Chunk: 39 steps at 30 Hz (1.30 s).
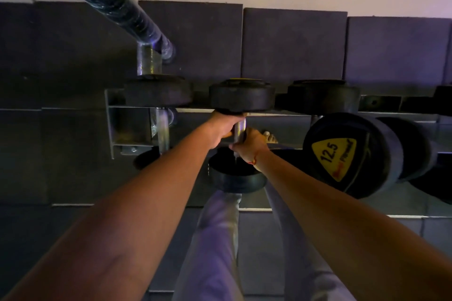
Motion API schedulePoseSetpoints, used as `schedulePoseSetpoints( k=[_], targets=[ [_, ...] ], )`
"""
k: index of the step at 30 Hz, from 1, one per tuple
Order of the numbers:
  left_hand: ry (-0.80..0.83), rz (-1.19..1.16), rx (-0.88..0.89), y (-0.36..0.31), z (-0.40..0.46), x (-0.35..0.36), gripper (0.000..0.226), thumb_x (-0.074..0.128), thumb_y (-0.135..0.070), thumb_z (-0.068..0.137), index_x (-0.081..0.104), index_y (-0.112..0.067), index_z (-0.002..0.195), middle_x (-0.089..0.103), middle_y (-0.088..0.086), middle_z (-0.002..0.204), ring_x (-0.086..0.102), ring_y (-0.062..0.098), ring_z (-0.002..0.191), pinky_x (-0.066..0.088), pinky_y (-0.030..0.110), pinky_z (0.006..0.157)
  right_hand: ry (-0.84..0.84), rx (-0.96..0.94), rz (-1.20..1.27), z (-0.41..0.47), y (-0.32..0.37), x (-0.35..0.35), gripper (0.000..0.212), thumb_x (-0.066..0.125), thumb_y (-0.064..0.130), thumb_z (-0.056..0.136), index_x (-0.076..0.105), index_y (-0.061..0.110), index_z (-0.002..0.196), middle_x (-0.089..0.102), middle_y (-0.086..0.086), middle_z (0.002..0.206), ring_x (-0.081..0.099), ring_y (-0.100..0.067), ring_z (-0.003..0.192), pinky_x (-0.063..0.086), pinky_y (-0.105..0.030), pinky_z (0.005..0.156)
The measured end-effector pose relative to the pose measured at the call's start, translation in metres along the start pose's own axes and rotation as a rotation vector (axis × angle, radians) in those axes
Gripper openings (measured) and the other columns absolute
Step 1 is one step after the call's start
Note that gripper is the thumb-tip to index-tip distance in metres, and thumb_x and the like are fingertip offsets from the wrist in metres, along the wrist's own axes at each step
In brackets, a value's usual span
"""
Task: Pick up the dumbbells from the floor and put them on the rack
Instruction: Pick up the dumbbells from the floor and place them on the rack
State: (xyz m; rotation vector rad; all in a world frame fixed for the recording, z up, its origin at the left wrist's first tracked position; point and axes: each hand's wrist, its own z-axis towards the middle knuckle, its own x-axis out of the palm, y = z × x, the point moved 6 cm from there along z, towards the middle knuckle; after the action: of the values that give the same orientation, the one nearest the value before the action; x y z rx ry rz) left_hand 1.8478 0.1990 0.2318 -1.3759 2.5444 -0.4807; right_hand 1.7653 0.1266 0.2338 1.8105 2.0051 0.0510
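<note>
A black dumbbell (242,96) with a steel handle lies across the lowest rails of the rack (112,122), its far head on the back rail and its near head below my wrists. My left hand (223,129) grips the upper part of the handle. Just under it, my right hand (249,145) grips the lower part. Both arms reach straight down from the bottom of the view.
On the same tier, one dumbbell (157,91) sits to the left and another (322,95) to the right. A dumbbell (352,154) with a yellow 12.5 label juts out at the right. A black padded bar (137,14) slants in at upper left. My legs and a bare foot (270,138) are beneath.
</note>
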Motion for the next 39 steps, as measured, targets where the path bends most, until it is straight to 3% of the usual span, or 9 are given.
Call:
schedulePoseSetpoints(
  k=[4,7,9,13,16,19,28,31,39],
  targets=[
    [-0.045,-0.045,0.008,-0.004,-0.013,-0.003,0.032,0.063,-0.016,0.093,0.058,-0.006,0.124,0.064,0.008,0.117,0.063,0.024,0.104,0.054,0.031,0.082,-0.041,-0.024,-0.079,-0.010,0.004,-0.003,0.047,0.071,0.020,0.082,0.050,0.013,0.123,0.063,-0.012,0.114,0.065,-0.027,0.098,0.042,-0.020,0.049],
    [-0.072,0.058,0.045,-0.004,-0.024,-0.009,0.017,0.059,-0.024,0.096,0.060,-0.012,0.107,0.060,0.010,0.101,0.057,0.024,0.091,0.051,0.031,0.074,-0.101,-0.055,-0.134,-0.018,0.004,-0.004,0.041,0.065,0.022,0.087,0.045,0.009,0.120,0.061,-0.016,0.119,0.060,-0.033,0.108,0.040,-0.024,0.059],
    [-0.068,0.160,0.085,-0.003,-0.036,-0.014,0.018,0.059,-0.031,0.095,0.062,-0.014,0.101,0.061,0.010,0.098,0.058,0.025,0.091,0.050,0.034,0.082,-0.155,-0.097,-0.102,-0.030,0.005,-0.008,0.037,0.059,0.022,0.088,0.042,0.009,0.118,0.062,-0.017,0.116,0.060,-0.037,0.107,0.041,-0.027,0.069],
    [-0.096,0.244,0.135,-0.001,-0.070,-0.023,0.036,0.058,-0.036,0.095,0.062,-0.014,0.123,0.063,0.004,0.111,0.061,0.021,0.102,0.051,0.032,0.088,-0.223,-0.208,-0.066,-0.065,0.012,-0.024,0.040,0.056,0.023,0.089,0.040,0.013,0.124,0.062,-0.016,0.115,0.061,-0.035,0.105,0.049,-0.032,0.075],
    [-0.141,0.248,0.170,-0.004,-0.102,-0.029,0.034,0.059,-0.038,0.094,0.065,-0.016,0.119,0.065,0.005,0.109,0.061,0.018,0.095,0.051,0.031,0.084,-0.216,-0.278,-0.081,-0.094,0.019,-0.042,0.046,0.057,0.020,0.091,0.038,0.013,0.132,0.058,-0.013,0.123,0.061,-0.027,0.105,0.043,-0.021,0.063],
    [-0.164,0.203,0.191,-0.008,-0.135,-0.027,0.034,0.058,-0.038,0.094,0.063,-0.017,0.121,0.064,0.004,0.113,0.061,0.018,0.099,0.051,0.029,0.081,-0.202,-0.359,-0.112,-0.118,0.026,-0.058,0.048,0.056,0.018,0.093,0.036,0.014,0.137,0.054,-0.012,0.131,0.059,-0.025,0.111,0.040,-0.013,0.067],
    [-0.295,-0.072,0.240,0.010,-0.225,0.014,0.038,0.055,-0.034,0.098,0.057,-0.015,0.130,0.062,0.006,0.119,0.060,0.021,0.105,0.051,0.029,0.082,-0.057,-0.603,-0.177,-0.178,0.000,-0.097,0.056,0.061,0.023,0.088,0.037,0.014,0.138,0.053,-0.012,0.133,0.054,-0.028,0.119,0.046,-0.036,0.097],
    [-0.296,-0.145,0.231,0.026,-0.248,0.044,0.031,0.054,-0.034,0.098,0.057,-0.018,0.124,0.062,0.006,0.119,0.061,0.023,0.109,0.050,0.037,0.095,-0.044,-0.661,-0.187,-0.199,-0.026,-0.119,0.054,0.060,0.024,0.089,0.039,0.014,0.137,0.055,-0.011,0.131,0.056,-0.027,0.116,0.048,-0.038,0.097],
    [-0.261,-0.229,0.242,0.061,-0.278,0.128,0.028,0.056,-0.034,0.097,0.059,-0.021,0.121,0.063,0.007,0.122,0.062,0.024,0.109,0.052,0.036,0.091,-0.055,-0.783,-0.157,-0.228,-0.088,-0.179,0.035,0.061,0.019,0.090,0.054,0.013,0.123,0.062,-0.006,0.120,0.057,-0.017,0.113,0.046,-0.024,0.092]
  ],
)
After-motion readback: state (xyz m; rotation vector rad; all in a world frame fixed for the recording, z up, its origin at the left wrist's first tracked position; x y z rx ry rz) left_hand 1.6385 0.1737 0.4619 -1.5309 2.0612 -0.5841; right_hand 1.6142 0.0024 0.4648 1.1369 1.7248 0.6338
